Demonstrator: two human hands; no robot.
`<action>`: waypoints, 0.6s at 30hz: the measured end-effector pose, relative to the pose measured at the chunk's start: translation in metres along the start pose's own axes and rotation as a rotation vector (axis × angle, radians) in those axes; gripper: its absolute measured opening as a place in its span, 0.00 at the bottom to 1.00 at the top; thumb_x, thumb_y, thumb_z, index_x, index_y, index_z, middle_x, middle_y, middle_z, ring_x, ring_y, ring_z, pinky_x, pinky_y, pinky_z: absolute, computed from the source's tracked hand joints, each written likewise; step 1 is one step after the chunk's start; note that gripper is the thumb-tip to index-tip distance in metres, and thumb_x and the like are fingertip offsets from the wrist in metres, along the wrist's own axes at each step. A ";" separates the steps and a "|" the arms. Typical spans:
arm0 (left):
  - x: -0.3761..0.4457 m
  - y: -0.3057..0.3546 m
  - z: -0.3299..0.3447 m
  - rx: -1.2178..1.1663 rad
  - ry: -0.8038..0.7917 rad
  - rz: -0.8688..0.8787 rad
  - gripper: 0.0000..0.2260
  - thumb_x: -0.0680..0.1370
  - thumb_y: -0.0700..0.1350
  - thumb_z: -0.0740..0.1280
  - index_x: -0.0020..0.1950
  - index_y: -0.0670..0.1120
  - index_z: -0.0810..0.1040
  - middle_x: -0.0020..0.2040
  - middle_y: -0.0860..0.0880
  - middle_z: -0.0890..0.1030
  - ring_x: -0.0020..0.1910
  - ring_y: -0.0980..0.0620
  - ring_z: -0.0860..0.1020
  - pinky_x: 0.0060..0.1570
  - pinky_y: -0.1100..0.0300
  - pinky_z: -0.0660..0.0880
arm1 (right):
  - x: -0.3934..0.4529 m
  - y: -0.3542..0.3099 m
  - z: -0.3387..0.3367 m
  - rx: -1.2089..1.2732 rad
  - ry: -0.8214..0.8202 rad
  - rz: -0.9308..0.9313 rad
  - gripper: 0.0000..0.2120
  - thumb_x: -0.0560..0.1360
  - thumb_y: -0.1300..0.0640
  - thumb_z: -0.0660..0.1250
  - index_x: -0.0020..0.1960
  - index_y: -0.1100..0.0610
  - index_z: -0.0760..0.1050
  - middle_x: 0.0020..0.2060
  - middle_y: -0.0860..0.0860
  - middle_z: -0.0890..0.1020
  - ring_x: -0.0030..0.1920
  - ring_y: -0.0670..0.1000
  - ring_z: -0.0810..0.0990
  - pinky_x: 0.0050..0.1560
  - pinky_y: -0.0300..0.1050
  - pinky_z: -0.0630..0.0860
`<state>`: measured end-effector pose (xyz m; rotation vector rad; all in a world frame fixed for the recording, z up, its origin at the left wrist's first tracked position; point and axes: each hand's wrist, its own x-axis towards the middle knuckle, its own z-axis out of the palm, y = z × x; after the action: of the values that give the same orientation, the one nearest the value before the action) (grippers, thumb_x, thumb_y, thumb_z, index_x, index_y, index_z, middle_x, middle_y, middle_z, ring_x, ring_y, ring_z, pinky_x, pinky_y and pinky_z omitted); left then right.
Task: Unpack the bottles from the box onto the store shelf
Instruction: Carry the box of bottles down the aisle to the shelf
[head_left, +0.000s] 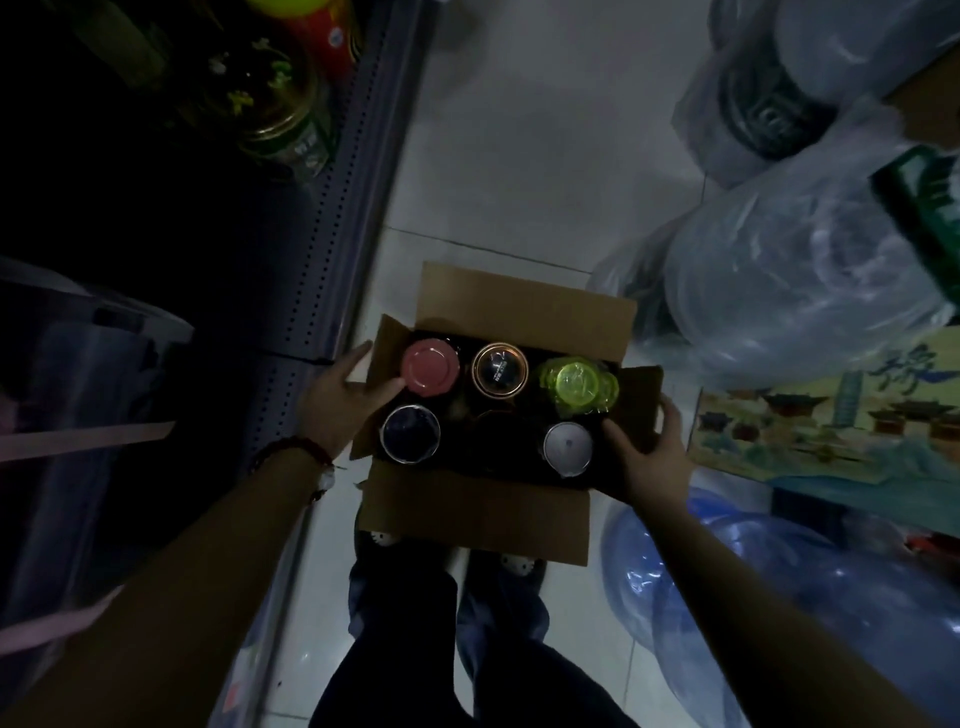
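An open cardboard box (478, 514) stands on the floor at my feet. Inside, several bottles stand upright, seen from above: a pink lid (430, 368), a gold-rimmed dark lid (500, 370), a yellow-green lid (577, 387), a dark silver-rimmed lid (410, 434) and a white lid (568, 448). My left hand (337, 397) rests on the box's left flap, thumb touching the pink lid. My right hand (652, 452) grips the right flap (641, 389). The store shelf (332, 218) runs along the left, dark, with a few bottles (275, 104) on it.
Plastic-wrapped goods (789, 280) and a printed carton (831, 415) crowd the right side. A blue plastic-wrapped item (701, 587) lies at lower right. White floor tiles (545, 156) extend beyond the box. My legs and shoes (447, 613) stand just behind it.
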<state>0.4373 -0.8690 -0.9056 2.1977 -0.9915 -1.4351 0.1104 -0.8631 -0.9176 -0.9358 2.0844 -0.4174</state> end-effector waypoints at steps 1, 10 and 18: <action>-0.001 -0.002 0.004 0.007 0.000 -0.008 0.32 0.72 0.57 0.70 0.73 0.52 0.65 0.55 0.53 0.77 0.57 0.53 0.76 0.59 0.56 0.72 | -0.002 0.000 0.003 -0.055 -0.016 -0.056 0.34 0.72 0.49 0.72 0.73 0.45 0.60 0.57 0.58 0.81 0.56 0.58 0.80 0.51 0.47 0.76; -0.004 0.013 0.027 0.045 0.107 -0.016 0.17 0.83 0.43 0.55 0.69 0.39 0.70 0.64 0.39 0.76 0.63 0.42 0.73 0.52 0.65 0.63 | 0.012 -0.007 0.008 -0.369 -0.004 -0.065 0.14 0.78 0.60 0.63 0.63 0.63 0.74 0.53 0.66 0.81 0.53 0.67 0.79 0.51 0.53 0.73; -0.029 0.048 0.003 0.043 0.111 -0.044 0.17 0.82 0.43 0.56 0.68 0.38 0.71 0.63 0.38 0.76 0.63 0.39 0.74 0.60 0.55 0.67 | 0.001 -0.037 -0.030 -0.314 -0.045 -0.097 0.13 0.78 0.58 0.64 0.59 0.64 0.76 0.51 0.63 0.82 0.52 0.64 0.80 0.53 0.59 0.77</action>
<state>0.4103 -0.8817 -0.8586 2.3158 -0.9501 -1.3057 0.1047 -0.8893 -0.8784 -1.2208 2.1047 -0.1166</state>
